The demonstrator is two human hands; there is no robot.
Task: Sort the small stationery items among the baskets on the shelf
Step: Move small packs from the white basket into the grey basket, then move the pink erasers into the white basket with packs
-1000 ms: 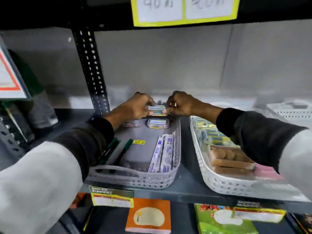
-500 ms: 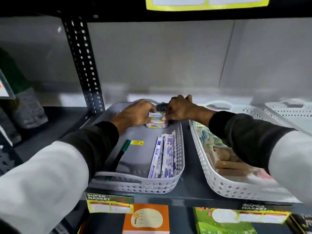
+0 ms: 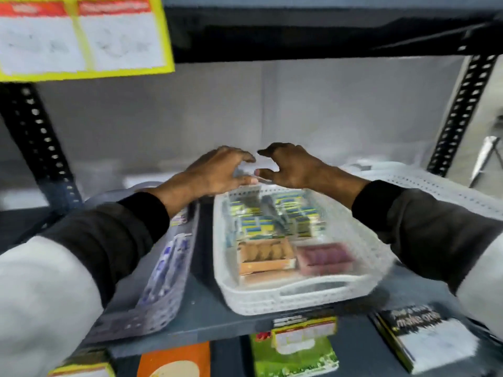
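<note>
Shelf (image 3: 206, 317), white basket (image 3: 299, 300), hands (empty) above

White perforated basket (image 3: 283, 297) (beside grey basket (image 3: 160, 314))

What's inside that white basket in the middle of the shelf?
The white basket holds small yellow-and-blue packets at the back, an orange-brown box and a purplish box at the front. The blur hides their labels, and anything beneath them is covered.

You see three baskets on the shelf (image 3: 206, 314): grey basket (image 3: 163, 303) | white basket (image 3: 299, 295) | far white basket (image 3: 435, 186) | two hands above.
</note>
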